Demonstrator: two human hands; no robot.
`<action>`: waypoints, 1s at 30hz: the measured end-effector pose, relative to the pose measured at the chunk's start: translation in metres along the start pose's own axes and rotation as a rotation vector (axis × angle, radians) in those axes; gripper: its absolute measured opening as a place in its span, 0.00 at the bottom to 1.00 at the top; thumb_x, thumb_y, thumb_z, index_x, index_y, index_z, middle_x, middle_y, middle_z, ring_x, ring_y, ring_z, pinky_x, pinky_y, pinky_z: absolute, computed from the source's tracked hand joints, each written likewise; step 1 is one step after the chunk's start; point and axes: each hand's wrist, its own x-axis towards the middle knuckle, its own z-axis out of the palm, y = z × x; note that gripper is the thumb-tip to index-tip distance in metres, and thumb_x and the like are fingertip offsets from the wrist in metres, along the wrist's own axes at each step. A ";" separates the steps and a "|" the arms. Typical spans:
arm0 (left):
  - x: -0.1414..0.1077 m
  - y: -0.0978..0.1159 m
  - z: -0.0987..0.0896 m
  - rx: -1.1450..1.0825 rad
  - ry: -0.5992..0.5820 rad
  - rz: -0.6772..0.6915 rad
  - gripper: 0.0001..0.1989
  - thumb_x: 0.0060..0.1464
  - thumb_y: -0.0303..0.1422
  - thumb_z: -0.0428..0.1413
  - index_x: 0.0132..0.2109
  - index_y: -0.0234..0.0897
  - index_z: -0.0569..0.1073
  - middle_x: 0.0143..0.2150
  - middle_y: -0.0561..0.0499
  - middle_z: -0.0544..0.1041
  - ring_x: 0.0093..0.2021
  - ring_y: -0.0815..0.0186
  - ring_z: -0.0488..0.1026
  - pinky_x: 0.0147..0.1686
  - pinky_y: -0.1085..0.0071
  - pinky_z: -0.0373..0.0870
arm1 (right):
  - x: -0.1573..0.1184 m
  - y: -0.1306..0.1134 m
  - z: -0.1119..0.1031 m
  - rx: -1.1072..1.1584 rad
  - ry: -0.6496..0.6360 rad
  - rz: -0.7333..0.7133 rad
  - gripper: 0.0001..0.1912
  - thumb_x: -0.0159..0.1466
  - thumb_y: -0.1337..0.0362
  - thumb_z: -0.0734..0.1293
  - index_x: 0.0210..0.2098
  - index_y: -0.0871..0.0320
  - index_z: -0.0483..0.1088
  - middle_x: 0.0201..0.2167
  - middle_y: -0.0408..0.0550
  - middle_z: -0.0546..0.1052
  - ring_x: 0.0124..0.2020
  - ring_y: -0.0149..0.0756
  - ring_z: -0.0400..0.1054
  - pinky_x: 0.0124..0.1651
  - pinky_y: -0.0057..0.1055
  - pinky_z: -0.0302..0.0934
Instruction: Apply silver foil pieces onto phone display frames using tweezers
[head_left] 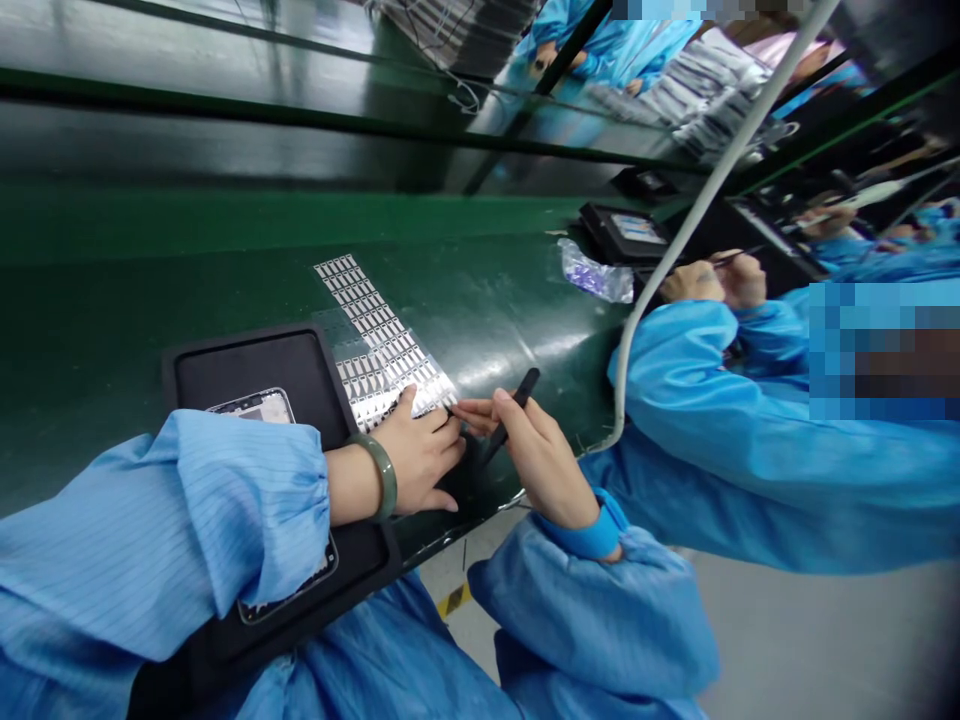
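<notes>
My left hand [421, 455], with a green bangle at the wrist, lies with fingers spread on the lower end of a sheet of small silvery labels [375, 325]. A black pen-like tool [517, 405] is held in my right hand [544, 455], whose fingertips meet the sheet's edge beside my left fingers. Under my left forearm is a black tray [307, 375] with phone frames [276, 405] in it, partly hidden by the sleeve. What lies beneath my left palm is hidden.
A white cable [694, 215] crosses on the right, near a co-worker's hands and blue sleeves. Toward the back right are a clear plastic bag [596, 275] and a black box [626, 232]. The green table's front edge [469, 530] runs below my hands.
</notes>
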 end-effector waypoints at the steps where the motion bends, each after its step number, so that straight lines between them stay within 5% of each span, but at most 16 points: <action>1: 0.000 0.000 0.000 -0.001 0.002 0.001 0.34 0.55 0.53 0.52 0.58 0.28 0.65 0.58 0.38 0.68 0.57 0.54 0.61 0.58 0.48 0.52 | 0.001 0.000 -0.001 0.038 -0.006 0.013 0.16 0.60 0.49 0.65 0.33 0.57 0.70 0.37 0.51 0.80 0.41 0.41 0.75 0.48 0.38 0.68; 6: -0.001 -0.001 0.001 -0.004 0.020 0.013 0.33 0.55 0.53 0.52 0.57 0.31 0.66 0.57 0.39 0.68 0.56 0.53 0.62 0.58 0.48 0.53 | 0.008 -0.005 -0.007 0.232 -0.063 0.047 0.19 0.60 0.49 0.63 0.22 0.55 0.59 0.32 0.50 0.80 0.38 0.42 0.76 0.44 0.40 0.68; 9: -0.002 -0.002 0.002 -0.003 0.028 0.035 0.32 0.55 0.52 0.52 0.57 0.31 0.66 0.59 0.39 0.67 0.57 0.52 0.62 0.57 0.47 0.53 | 0.013 -0.006 -0.012 0.171 0.091 -0.143 0.20 0.60 0.45 0.60 0.24 0.54 0.60 0.36 0.48 0.78 0.38 0.39 0.74 0.41 0.35 0.68; 14: -0.001 -0.002 0.002 -0.007 0.031 0.069 0.29 0.56 0.52 0.52 0.53 0.32 0.69 0.58 0.41 0.68 0.56 0.53 0.63 0.57 0.46 0.53 | 0.023 0.009 -0.017 0.026 0.210 -0.252 0.23 0.62 0.40 0.55 0.29 0.52 0.61 0.25 0.43 0.73 0.21 0.32 0.68 0.23 0.30 0.63; 20: 0.001 -0.001 0.001 -0.014 0.029 0.059 0.26 0.57 0.52 0.50 0.49 0.34 0.70 0.57 0.42 0.69 0.55 0.53 0.64 0.57 0.45 0.53 | 0.032 0.029 -0.020 -0.044 0.216 -0.269 0.18 0.55 0.47 0.69 0.32 0.54 0.64 0.27 0.41 0.75 0.24 0.34 0.71 0.31 0.34 0.70; 30: 0.003 0.000 -0.001 -0.031 0.005 0.031 0.29 0.55 0.53 0.52 0.52 0.33 0.69 0.61 0.40 0.65 0.57 0.52 0.64 0.58 0.43 0.51 | 0.042 0.034 -0.019 -0.068 0.208 -0.228 0.18 0.51 0.52 0.73 0.31 0.56 0.66 0.24 0.41 0.76 0.21 0.34 0.73 0.29 0.32 0.70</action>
